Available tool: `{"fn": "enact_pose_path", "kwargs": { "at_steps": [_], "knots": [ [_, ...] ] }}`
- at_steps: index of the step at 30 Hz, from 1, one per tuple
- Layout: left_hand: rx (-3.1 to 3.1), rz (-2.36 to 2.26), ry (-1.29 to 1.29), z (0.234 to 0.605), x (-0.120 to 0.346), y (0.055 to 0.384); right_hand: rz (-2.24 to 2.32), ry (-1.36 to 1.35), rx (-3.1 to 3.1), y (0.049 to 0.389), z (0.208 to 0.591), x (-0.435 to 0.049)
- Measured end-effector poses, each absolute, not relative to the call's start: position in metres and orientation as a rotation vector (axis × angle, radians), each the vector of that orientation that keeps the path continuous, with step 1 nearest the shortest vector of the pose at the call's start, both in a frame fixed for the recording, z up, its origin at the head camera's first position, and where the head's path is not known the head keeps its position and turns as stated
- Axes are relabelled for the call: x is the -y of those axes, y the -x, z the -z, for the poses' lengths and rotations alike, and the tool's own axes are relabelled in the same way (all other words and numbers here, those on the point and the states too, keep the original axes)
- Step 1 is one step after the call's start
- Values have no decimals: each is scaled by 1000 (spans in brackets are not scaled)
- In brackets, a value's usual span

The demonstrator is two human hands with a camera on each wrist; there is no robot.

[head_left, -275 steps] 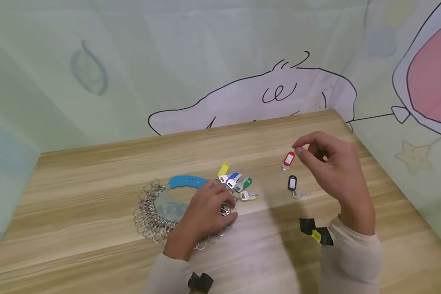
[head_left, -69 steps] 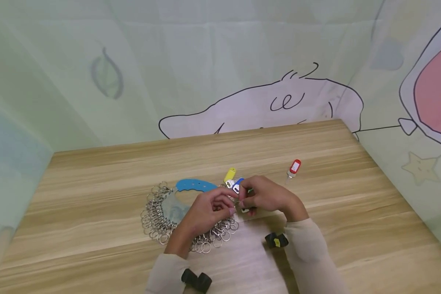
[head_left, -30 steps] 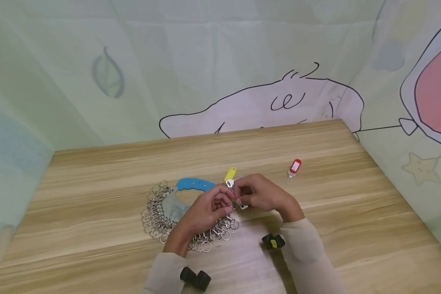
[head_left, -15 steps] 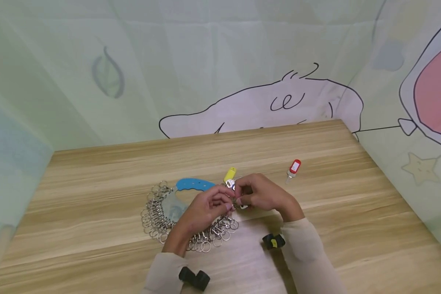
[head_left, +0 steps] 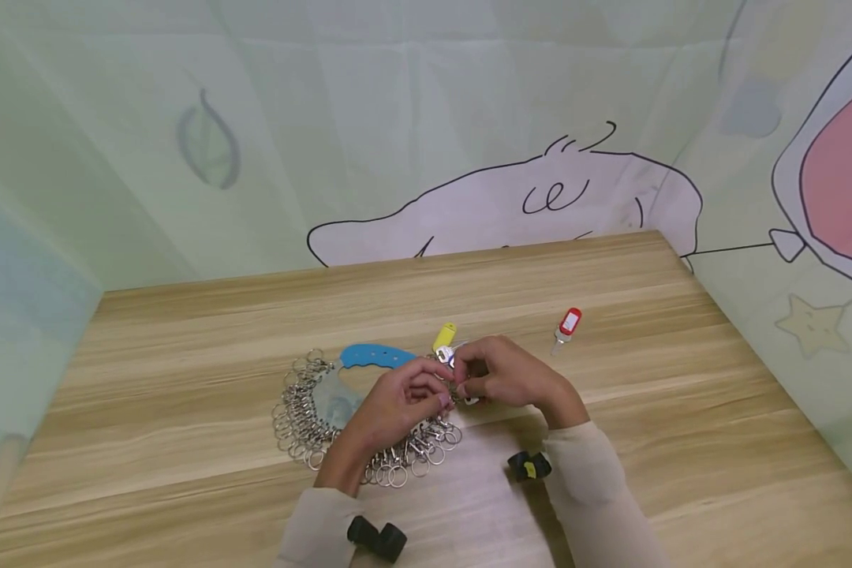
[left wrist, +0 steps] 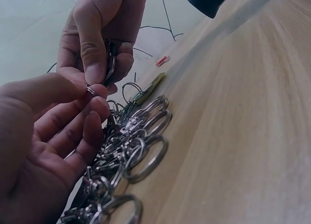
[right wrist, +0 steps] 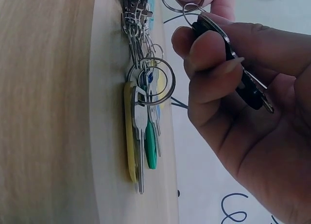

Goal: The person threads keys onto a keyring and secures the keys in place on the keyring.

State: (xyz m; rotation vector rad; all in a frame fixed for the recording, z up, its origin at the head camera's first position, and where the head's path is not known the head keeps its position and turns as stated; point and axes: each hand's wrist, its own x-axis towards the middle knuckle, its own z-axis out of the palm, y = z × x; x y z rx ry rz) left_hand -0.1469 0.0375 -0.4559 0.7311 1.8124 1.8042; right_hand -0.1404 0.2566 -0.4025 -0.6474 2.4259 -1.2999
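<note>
In the head view, my left hand (head_left: pixel 397 398) and right hand (head_left: pixel 507 375) meet fingertip to fingertip over the right end of a key holder with a blue handle (head_left: pixel 376 356). Metal split rings (left wrist: pixel 148 161) hang all around its curved plate. Between thumb and index finger, my left hand pinches a metal ring (left wrist: pixel 91 91). My right hand grips a key with a black tag (right wrist: pixel 250 90), whose small ring (right wrist: pixel 188 14) sticks out toward the left fingers. Below them hang keys with a yellow tag (right wrist: pixel 129 131) and a green tag (right wrist: pixel 151 146).
A key with a red tag (head_left: pixel 570 322) lies apart on the wooden table (head_left: pixel 646 442), right of the hands. Another yellow tag (head_left: pixel 444 337) shows behind the fingers. Printed cloth (head_left: pixel 426 142) stands along the table's back and sides.
The black-tagged key, earlier on the table, is now in my right hand, which has come left to meet the left hand. Over the last second the fingers have shifted only slightly.
</note>
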Motion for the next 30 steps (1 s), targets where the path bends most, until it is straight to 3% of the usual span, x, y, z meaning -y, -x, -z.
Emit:
{"fn": "enact_pose_path", "kwargs": {
  "at_steps": [30],
  "knots": [
    [-2152, -1711, -781, 458, -40, 147, 1361, 519, -2392, 139, 401, -259]
  ]
}}
